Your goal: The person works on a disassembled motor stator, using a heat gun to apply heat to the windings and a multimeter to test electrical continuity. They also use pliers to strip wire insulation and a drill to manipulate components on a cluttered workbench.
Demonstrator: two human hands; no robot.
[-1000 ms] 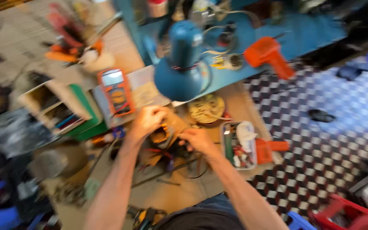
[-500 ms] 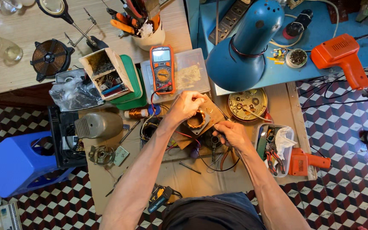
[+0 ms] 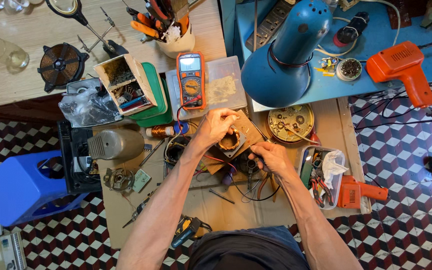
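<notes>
A: Your left hand (image 3: 215, 126) is closed around the top edge of the motor stator (image 3: 230, 141), the square metal piece with copper windings, on the wooden bench (image 3: 226, 210) just below the orange multimeter (image 3: 191, 80).

B: And your right hand (image 3: 271, 157)?

A: It's curled shut just beside the stator's right edge, pinching something thin and dark. You can't tell from here exactly what it is.

B: What's around you?

A: The blue desk lamp (image 3: 283, 60) hangs over the bench's upper right. The round tin of small parts (image 3: 290, 122) sits just right of your hands, the clear tray of pliers (image 3: 321, 175) lower right, with 1 orange tool (image 3: 358, 191) beside it. 2 meter leads, red and black, run down toward the stator. The grey motor housing (image 3: 116, 144) lies well to the left.
</notes>
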